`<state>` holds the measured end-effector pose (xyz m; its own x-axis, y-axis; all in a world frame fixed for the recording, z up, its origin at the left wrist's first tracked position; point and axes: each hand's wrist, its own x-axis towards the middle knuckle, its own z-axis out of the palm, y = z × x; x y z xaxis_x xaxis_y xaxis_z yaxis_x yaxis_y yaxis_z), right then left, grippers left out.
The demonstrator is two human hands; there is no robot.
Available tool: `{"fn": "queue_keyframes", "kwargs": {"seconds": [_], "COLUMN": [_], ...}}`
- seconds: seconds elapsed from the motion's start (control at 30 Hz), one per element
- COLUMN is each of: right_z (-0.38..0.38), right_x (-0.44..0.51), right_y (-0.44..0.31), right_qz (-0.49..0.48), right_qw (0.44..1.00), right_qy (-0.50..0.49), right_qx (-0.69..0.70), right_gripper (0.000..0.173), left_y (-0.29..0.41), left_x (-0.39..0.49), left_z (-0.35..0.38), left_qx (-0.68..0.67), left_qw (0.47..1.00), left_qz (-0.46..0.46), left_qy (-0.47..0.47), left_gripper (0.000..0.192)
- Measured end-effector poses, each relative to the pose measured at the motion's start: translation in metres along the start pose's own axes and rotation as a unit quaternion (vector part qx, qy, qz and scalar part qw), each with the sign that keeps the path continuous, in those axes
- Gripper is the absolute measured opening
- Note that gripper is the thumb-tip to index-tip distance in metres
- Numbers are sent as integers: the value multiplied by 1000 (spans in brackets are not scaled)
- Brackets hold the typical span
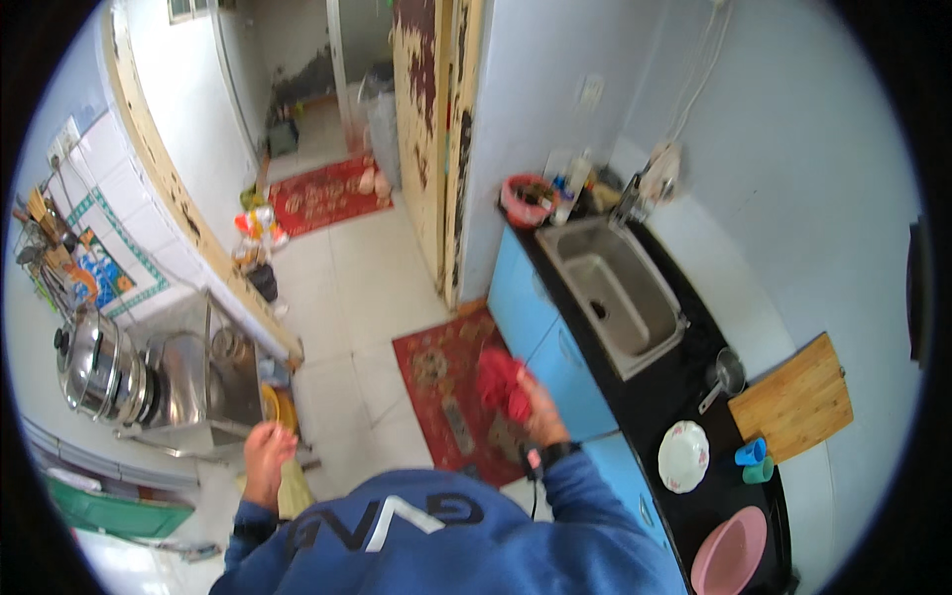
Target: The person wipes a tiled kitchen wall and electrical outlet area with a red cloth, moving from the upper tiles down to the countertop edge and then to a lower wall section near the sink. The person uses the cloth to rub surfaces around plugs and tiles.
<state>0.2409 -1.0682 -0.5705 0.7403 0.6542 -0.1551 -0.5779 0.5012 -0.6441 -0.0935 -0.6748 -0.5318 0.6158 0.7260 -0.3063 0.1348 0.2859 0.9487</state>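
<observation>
A crumpled red cloth [500, 383] is gripped in my right hand [547, 420], held out over the patterned red rug and near the light-blue cabinet doors [569, 364]. My left hand [269, 455] hangs in the air near the metal stove stand, fingers loosely curled, with nothing seen in it. To the right, a black countertop [647, 405] carries a stainless steel sink [613, 294], whose basin shows a drain hole. A white scalloped plate [683, 457] lies on the counter beyond my right forearm.
A pink basin [730, 552], blue cup [750, 451], green cup [758, 471], metal ladle [723, 375] and wooden cutting board [796, 398] are on the counter. At left stands a steamer pot [104, 364]. A peeling door [420, 126] stands beyond the rug [431, 372].
</observation>
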Motion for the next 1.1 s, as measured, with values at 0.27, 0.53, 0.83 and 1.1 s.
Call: {"fn": "queue_keyframes", "kwargs": {"seconds": [0.27,0.53,0.83,1.1], "right_z": [31,90,90,23], "right_x": [68,126,248,334], "right_y": [-60,-55,-95,-216], "right_qz": [-2,37,66,-121], "right_qw": [995,997,965,977], "right_qy": [12,-50,-11,141], "right_qx": [98,-37,-252,-99], "right_gripper": [51,47,47,38], "left_y": [51,76,62,164], "left_x": [51,118,280,377], "left_z": [142,277,380,482], "left_qx": [107,18,241,229], "left_qw": [973,938,809,832], "left_qz": [17,56,311,372], "left_qy": [-206,-340,-436,-342], "left_gripper": [22,43,21,34]}}
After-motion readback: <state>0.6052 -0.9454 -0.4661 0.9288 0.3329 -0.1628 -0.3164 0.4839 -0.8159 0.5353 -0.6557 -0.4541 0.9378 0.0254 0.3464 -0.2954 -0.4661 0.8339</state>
